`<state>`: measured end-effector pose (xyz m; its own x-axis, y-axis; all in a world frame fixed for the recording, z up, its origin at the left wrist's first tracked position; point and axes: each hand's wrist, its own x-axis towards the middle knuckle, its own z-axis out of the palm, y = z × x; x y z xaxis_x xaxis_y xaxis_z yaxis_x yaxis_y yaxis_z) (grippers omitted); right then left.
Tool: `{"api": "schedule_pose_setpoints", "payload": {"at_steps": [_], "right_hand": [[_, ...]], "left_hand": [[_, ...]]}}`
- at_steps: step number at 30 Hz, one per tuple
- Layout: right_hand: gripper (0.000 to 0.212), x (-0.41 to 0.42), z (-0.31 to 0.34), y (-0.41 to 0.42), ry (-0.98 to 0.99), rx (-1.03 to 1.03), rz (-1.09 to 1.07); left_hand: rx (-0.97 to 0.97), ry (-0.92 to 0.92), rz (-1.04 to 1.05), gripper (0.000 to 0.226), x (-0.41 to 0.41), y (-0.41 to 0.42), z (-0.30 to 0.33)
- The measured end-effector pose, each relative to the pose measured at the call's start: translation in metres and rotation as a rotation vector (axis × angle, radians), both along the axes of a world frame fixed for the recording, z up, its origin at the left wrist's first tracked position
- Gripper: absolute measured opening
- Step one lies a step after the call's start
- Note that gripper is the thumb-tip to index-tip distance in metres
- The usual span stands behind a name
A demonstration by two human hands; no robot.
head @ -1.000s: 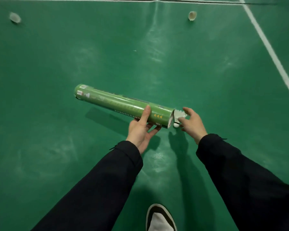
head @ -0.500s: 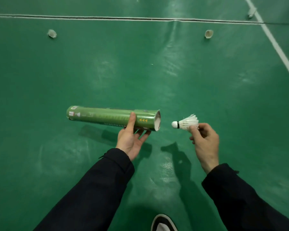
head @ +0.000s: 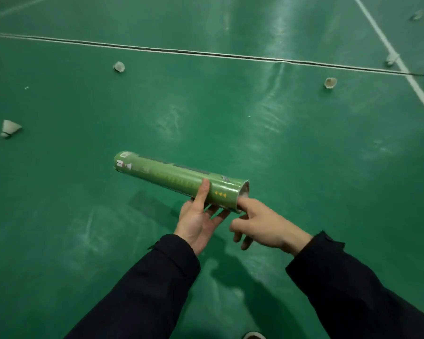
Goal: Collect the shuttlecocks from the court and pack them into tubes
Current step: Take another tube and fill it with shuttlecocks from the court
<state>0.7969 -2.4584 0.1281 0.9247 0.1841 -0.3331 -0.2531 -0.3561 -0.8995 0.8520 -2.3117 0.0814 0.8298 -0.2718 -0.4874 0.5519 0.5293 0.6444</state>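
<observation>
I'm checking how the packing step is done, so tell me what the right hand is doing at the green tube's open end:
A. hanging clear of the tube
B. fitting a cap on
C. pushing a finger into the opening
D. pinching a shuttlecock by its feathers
C: the right hand has one straight finger poked into the open end of the green tube, which the left hand holds.

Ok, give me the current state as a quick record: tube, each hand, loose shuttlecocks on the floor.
tube: green tube, held roughly level above the court, open end toward the right hand
left hand: left hand grips the tube from below, thumb over the top
right hand: right hand, index finger pushed into the tube mouth, holding nothing visible
loose shuttlecocks: five in view on the floor, nearest at far left
</observation>
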Motion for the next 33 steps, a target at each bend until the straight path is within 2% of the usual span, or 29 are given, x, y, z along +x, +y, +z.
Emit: {"api": "schedule_pose_setpoints", "payload": {"at_steps": [3,6,11,15,21,24,29,33], "right_hand": [[0.041,0.024,0.025,0.003,0.166,0.193,0.109],[0.034,0.037,0.053,0.006,0.212,0.27,0.117],[0.033,0.025,0.141,-0.002,0.214,0.42,-0.179],[0.032,0.005,0.231,-0.025,0.223,0.521,-0.401],[0.028,-0.02,0.385,-0.071,0.223,0.492,-0.6],[0.03,-0.024,0.445,-0.091,0.263,0.456,-0.685],[0.025,-0.017,0.508,-0.11,0.229,0.359,-0.776],[0.024,-0.002,0.534,-0.123,0.193,0.395,-0.864]], "left_hand": [[0.027,-0.043,0.02,0.073,0.007,0.009,0.011],[0.031,-0.03,0.038,0.074,0.014,0.015,0.038],[0.047,0.07,0.009,0.074,0.012,0.003,0.136],[0.086,0.125,-0.055,0.071,0.009,-0.023,0.239],[0.173,0.192,-0.163,0.072,0.003,-0.088,0.404],[0.238,0.212,-0.199,0.063,0.002,-0.118,0.466],[0.281,0.244,-0.221,0.063,0.007,-0.154,0.529],[0.323,0.253,-0.246,0.069,0.025,-0.177,0.563]]}}
